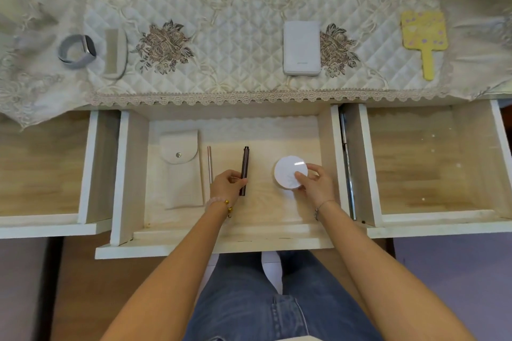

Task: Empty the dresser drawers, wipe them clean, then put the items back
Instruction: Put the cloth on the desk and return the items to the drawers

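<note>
White glossy round compact [288,171], slim dark tube [245,160]

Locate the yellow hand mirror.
Head view: the yellow hand mirror lies flat on the quilted cloth, far right. It is right of the white rectangular case and behind the open right drawer.

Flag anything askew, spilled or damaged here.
Little stands out. The embroidered cloth is rumpled at its left end, drooping over the left drawer. A few white specks dot the right drawer floor. Nothing looks broken.
</note>
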